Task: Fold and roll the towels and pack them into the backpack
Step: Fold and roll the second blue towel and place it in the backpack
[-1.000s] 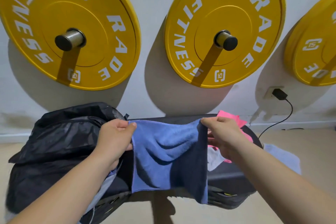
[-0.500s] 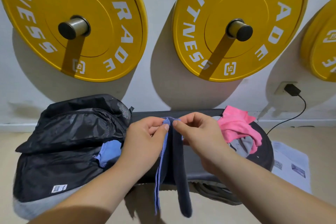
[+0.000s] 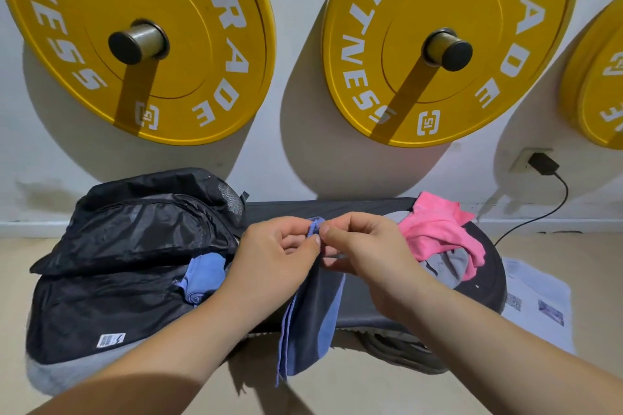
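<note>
On the wall, yellow weight plates [image 3: 141, 37] lettered RADE FITNESS in white. On the black backpack [image 3: 128, 246], a small white label [image 3: 111, 340], too small to read.

Against a second ago: blue towel [image 3: 310, 313] no longer spread wide, now doubled over, corners brought together.

Left grip [image 3: 279, 253] and right grip [image 3: 367, 246] touching, each pinching the towel's top edge between thumb and forefinger. Hanging as a narrow strip in front of the dark worktop [image 3: 337, 209], pale blue on one face, darker on the other.

Inside the open backpack, another blue towel [image 3: 202, 273]. At the worktop's right end, a pink towel [image 3: 435, 229] over a grey towel [image 3: 448, 266].
</note>
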Tool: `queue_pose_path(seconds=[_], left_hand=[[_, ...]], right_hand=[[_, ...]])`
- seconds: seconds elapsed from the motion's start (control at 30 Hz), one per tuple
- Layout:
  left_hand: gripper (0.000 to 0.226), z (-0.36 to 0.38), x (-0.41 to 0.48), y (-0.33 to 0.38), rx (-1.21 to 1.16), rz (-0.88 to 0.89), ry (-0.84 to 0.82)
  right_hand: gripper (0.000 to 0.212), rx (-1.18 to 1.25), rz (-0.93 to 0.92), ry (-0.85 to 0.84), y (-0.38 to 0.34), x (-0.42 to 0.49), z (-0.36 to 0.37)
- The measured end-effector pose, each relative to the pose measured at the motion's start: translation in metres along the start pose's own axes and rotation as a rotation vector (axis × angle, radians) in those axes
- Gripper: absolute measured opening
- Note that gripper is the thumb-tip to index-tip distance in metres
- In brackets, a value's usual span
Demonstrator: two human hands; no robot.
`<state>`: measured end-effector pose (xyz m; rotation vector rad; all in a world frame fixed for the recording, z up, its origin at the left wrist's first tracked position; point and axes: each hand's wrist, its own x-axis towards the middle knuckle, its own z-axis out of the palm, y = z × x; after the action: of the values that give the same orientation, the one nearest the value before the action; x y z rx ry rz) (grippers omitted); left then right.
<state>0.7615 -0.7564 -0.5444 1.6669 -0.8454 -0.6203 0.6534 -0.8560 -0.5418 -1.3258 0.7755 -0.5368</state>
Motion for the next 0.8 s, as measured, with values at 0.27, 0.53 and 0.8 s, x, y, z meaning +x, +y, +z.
queue_pose_path(seconds=[0.27,0.53,0.8], left_hand=[[0.011,-0.016,0.011,-0.002,-0.035,-0.005,-0.028],[0.011,-0.033,0.014,0.005,-0.223,0.009,-0.139],[0.009,-0.043,0.026,-0.001,-0.271,0.033,0.040]], right_hand=[[0.011,-0.135,-0.034,-0.063,-0.010,0.011,-0.017],[0.092,-0.173,0.053,-0.263,0.010,0.028,-0.055],[0.021,-0.132,-0.028,-0.266,0.017,0.027,-0.049]])
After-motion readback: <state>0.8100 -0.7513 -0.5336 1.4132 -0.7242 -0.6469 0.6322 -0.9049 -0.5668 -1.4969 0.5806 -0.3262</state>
